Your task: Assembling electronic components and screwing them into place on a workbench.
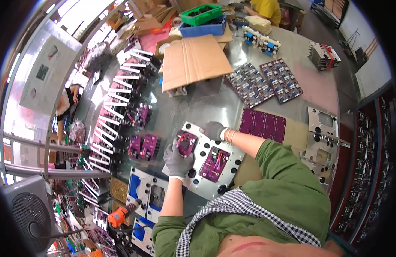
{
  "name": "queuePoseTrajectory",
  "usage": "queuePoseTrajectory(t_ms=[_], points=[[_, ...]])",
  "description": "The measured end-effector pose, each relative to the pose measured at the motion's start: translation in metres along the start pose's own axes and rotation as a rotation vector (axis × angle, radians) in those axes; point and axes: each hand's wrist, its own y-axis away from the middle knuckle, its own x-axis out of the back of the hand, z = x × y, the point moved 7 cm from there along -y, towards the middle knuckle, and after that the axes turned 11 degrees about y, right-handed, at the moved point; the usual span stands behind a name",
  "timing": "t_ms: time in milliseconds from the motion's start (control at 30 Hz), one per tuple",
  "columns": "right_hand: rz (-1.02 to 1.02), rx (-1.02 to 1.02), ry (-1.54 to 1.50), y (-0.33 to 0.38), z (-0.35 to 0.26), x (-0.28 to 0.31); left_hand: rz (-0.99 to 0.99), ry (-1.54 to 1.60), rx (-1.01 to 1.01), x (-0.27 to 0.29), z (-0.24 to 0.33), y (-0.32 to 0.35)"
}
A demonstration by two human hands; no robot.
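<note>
My left hand (177,159), in a grey glove, holds a small purple circuit board (186,143) over the upper left part of a silver metal fixture plate (202,147). A second purple board (214,162) lies seated in the plate's middle. My right hand (212,130), also in a grey glove, reaches in from the right. Its fingers curl over the plate's far edge, right beside the held board. Black knobs dot the plate.
A cardboard sheet (193,60) lies beyond the plate, with two trays of boards (266,81) and a purple panel (262,124) to its right. Another metal plate (320,137) lies far right. A slatted rack (114,107), blue fixtures (144,192), an orange driver (119,215) and a fan (28,214) are left.
</note>
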Motion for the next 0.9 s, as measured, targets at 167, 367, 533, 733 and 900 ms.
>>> queuePoseTrajectory(t_ms=[167,367,533,733,900], points=[[-0.068,0.003,-0.105,0.006,-0.005,0.002,-0.041,0.080,0.004,-0.005,-0.013,0.004],[0.060,-0.025,-0.080,0.020,-0.018,0.032,-0.220,-0.093,0.076,-0.014,-0.014,0.008],[0.121,-0.092,-0.106,0.014,-0.039,0.071,0.113,0.013,0.163,0.042,-0.016,0.040],[0.232,0.067,-0.986,-0.080,-0.195,0.055,0.377,0.199,0.073,0.127,0.014,0.102],[0.066,-0.531,-0.741,-0.118,-0.270,-0.048,0.358,0.355,-0.024,0.163,0.049,0.155]])
